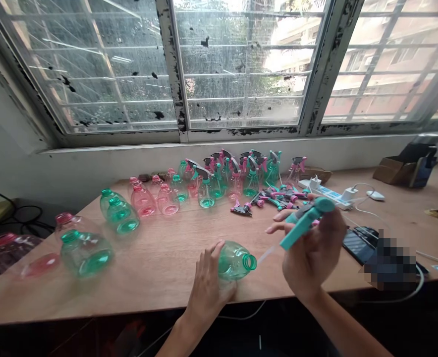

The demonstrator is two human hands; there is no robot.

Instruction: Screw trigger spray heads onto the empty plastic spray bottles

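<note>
My left hand (pixel 210 277) is closed round a clear green bottle (pixel 236 260), tilted so that its open neck points right. In my right hand (pixel 313 253) is a teal spray head (pixel 304 223) with a thin pale dip tube (pixel 267 254). The tube's lower end is close to the bottle's mouth; whether it touches the rim or enters it I cannot tell. Beyond my hands lies a pile of loose pink and teal spray heads (pixel 278 196). Behind and left of that pile stand bottles fitted with spray heads (pixel 251 178).
Open green bottles (pixel 87 253) and pink bottles (pixel 143 201) stand along the table's left side. To the right are a power strip (pixel 326 192) with chargers, a white mouse (pixel 375 196), a dark tablet-like device (pixel 360 243) and a cardboard box (pixel 405 166). Cables cross the wooden table (pixel 159 277).
</note>
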